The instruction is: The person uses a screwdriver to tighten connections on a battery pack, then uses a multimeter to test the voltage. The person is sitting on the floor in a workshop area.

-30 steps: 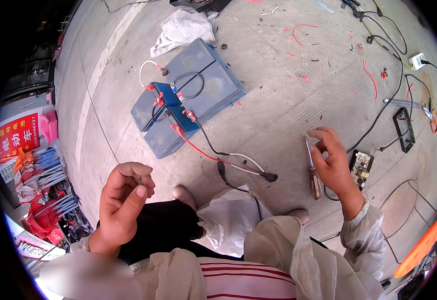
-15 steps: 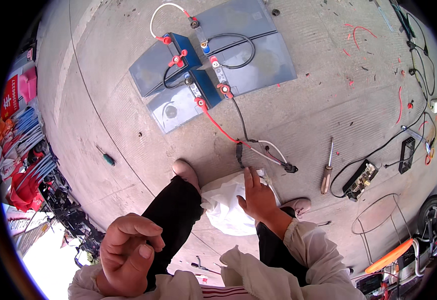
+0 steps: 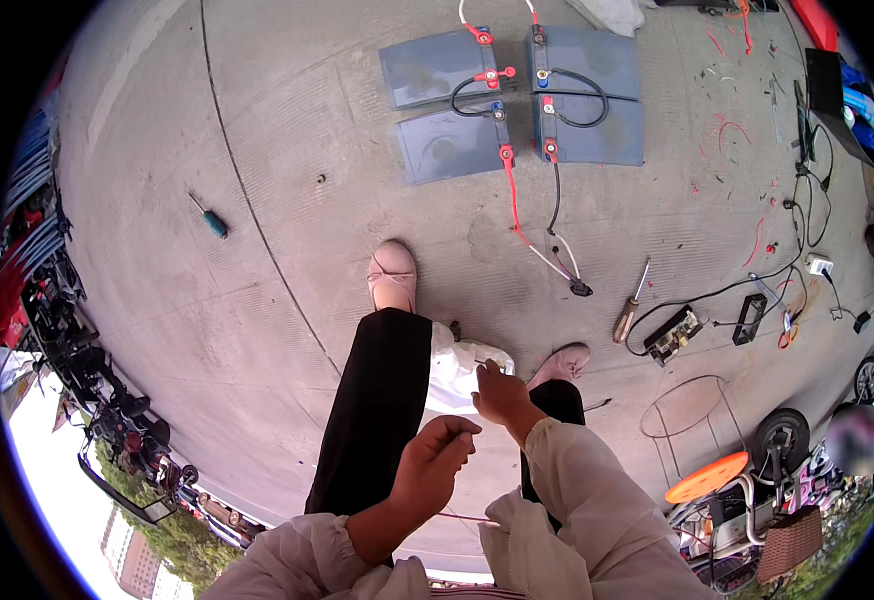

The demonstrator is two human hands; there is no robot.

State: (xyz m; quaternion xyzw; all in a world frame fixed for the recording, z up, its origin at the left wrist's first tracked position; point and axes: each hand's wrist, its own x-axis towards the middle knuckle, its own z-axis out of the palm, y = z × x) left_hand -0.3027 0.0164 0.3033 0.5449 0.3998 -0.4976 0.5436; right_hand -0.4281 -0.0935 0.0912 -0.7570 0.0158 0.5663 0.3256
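Observation:
My left hand (image 3: 435, 465) hangs above my left thigh with fingers curled in; whatever they hold, if anything, is hidden. Beyond it, my right hand (image 3: 504, 393) is closed over a white plastic bag (image 3: 454, 375) between my feet. A thin dark tip shows at its fingers, too small to name. Ahead on the ground lie several grey-blue batteries (image 3: 454, 143), linked by short cables with red terminal covers. From them a red cable (image 3: 514, 195) and a black cable (image 3: 557, 195) lead to a black plug (image 3: 580, 288) beyond my right foot.
A wooden-handled screwdriver (image 3: 629, 312) lies right of the plug, near an opened circuit board (image 3: 673, 336) and a black casing (image 3: 750, 318). A green screwdriver (image 3: 215, 222) is at left. A wire frame (image 3: 679, 408) and an orange seat (image 3: 707, 477) stand at lower right.
My left hand has swung rightward and forward, toward my right hand. My right hand has changed from spread fingers to closed ones. The view has shifted, and the batteries appear farther off.

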